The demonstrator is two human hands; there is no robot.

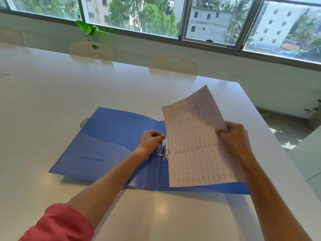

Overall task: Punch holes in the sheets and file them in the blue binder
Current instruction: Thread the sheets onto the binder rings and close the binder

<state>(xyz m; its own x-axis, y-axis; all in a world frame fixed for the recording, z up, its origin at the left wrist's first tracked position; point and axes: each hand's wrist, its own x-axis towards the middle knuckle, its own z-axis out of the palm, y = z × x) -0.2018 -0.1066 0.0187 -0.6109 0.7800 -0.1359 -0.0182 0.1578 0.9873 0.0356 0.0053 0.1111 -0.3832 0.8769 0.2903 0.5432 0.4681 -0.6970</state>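
Observation:
The blue binder point(111, 140) lies open and flat on the white table point(52, 94). Its metal ring mechanism point(164, 151) sits at the spine. A sheet with a printed grid and handwriting point(194, 141) lies over the binder's right half, its far end lifted and curling up. A punched hole shows near the sheet's left edge. My left hand point(151, 142) pinches the sheet's left edge at the rings. My right hand point(232, 136) grips the sheet's right edge, thumb on top. No hole punch is in view.
Chair backs point(173, 64) stand along the table's far side, with a green plant point(92, 31) and windows behind them. A grey tab point(84, 122) sticks out under the binder's left cover. The table's right edge runs close to the binder.

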